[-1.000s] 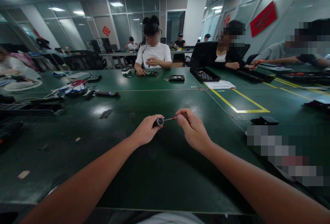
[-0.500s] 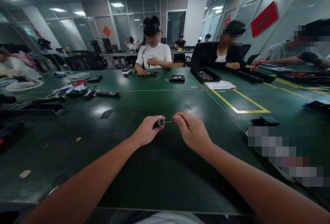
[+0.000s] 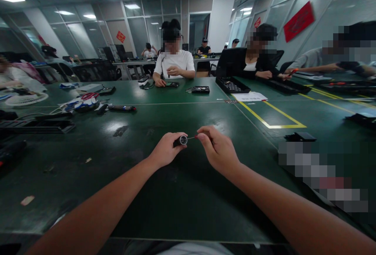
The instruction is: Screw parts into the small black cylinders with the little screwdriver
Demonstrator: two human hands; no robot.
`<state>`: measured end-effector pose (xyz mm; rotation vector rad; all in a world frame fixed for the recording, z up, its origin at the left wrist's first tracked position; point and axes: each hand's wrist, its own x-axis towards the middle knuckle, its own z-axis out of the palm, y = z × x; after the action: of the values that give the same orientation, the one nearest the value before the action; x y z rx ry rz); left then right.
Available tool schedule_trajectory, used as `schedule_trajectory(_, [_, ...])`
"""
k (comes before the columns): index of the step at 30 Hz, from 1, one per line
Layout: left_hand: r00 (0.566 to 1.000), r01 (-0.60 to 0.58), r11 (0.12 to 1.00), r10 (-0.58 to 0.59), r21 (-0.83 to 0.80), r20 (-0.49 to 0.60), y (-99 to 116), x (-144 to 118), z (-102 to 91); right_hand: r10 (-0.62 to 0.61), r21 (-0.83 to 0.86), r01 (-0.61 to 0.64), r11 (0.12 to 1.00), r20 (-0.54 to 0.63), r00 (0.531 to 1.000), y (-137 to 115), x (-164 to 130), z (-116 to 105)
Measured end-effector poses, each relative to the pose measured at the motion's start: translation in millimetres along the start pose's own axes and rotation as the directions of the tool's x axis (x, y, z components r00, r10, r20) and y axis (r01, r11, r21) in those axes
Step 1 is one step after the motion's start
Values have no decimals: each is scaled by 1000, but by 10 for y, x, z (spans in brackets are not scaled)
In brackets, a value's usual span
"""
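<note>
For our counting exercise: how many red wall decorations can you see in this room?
3: a large red banner on the right wall, a small one farther along, and a diamond one at back left. Others may be hidden.

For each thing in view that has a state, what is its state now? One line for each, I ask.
left hand: closed around the small cylinder, above the table.
small cylinder: held level, its round end facing the right hand.
right hand: pinching the red-handled tool.
red-handled tool: thin shaft reaching to the cylinder's end.
green table: bare under the hands.
</note>
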<state>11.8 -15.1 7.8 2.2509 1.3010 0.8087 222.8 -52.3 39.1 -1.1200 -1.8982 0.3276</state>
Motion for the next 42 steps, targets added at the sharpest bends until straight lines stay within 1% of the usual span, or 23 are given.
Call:
schedule_trajectory(2, [1000, 8, 1000, -8, 9, -6, 0, 2, -1, -24, -7, 24, 1000, -8, 1000, -10, -6, -4])
schedule_trajectory(5, [999, 27, 999, -26, 17, -30, -14, 5, 3, -41, 27, 42, 999, -28, 999, 0, -16, 10])
schedule_trajectory(8, [999, 29, 999, -29, 20, -33, -21, 3, 8, -18, 53, 19, 998, -10, 1000, 10, -12, 16])
schedule_trajectory(11, [1000, 9, 1000, -9, 20, -7, -7, 0, 6, 28, 20, -29, 999, 34, 999, -4, 4, 1])
schedule_trajectory(13, [1000, 7, 1000, -7, 18, 2, 3, 1, 0, 24, 14, -25, 1000, 32, 999, -16, 11, -8])
schedule_trajectory(16, [999, 34, 999, -34, 14, -10, 3, 3, -5, 26, 73, -26, 997, 8, 1000, -4, 11, 4])
schedule_trajectory(18, [999, 37, 999, -37, 21, -4, -7, 3, -1, 71, 139, -70, 988, -2, 997, 33, 15, 30])
schedule_trajectory(20, [1000, 13, 999, -14, 34, 12, -15, 5, 6, 140, 212, -134, 968, -9, 990, 91, 36, 65])
schedule_trajectory(22, [999, -41, 998, 39, 54, 27, -14, 12, 9, 237, 308, -217, 926, -30, 971, 165, 76, 97])
schedule_trajectory(23, [997, -75, 995, 73, 68, 33, -11, 18, 8, 309, 383, -269, 884, -46, 950, 206, 101, 110])
schedule_trajectory(24, [994, -102, 991, 100, 84, 34, -7, 26, 5, 393, 479, -331, 813, -31, 919, 246, 127, 119])
schedule_trajectory(25, [993, -117, 988, 115, 99, 28, -4, 35, 0, 486, 583, -384, 716, -23, 873, 285, 151, 125])
schedule_trajectory(26, [993, -118, 987, 117, 111, 18, -3, 44, -5, 535, 656, -409, 635, 10, 845, 320, 171, 129])
schedule_trajectory(27, [994, -108, 987, 108, 117, 5, -5, 52, -10, 553, 687, -407, 603, 8, 833, 349, 186, 130])
schedule_trajectory(28, [996, -91, 989, 92, 116, -9, -11, 58, -13, 555, 697, -394, 599, -6, 832, 372, 194, 132])
schedule_trajectory(29, [997, -73, 991, 76, 112, -16, -19, 61, -15, 542, 693, -378, 614, -23, 840, 386, 196, 133])
schedule_trajectory(31, [998, -51, 993, 53, 102, -17, -36, 59, -14, 498, 651, -344, 677, -62, 865, 388, 185, 139])
schedule_trajectory(34, [999, -28, 996, 32, 90, -37, -47, 46, -5, 425, 579, -307, 755, -76, 902, 344, 151, 152])
schedule_trajectory(37, [998, -29, 996, 33, 84, -54, -34, 36, 4, 358, 533, -270, 802, -67, 931, 286, 128, 155])
schedule_trajectory(42, [998, -40, 996, 43, 76, -46, -17, 28, 6, 280, 466, -217, 858, -68, 958, 238, 102, 129])
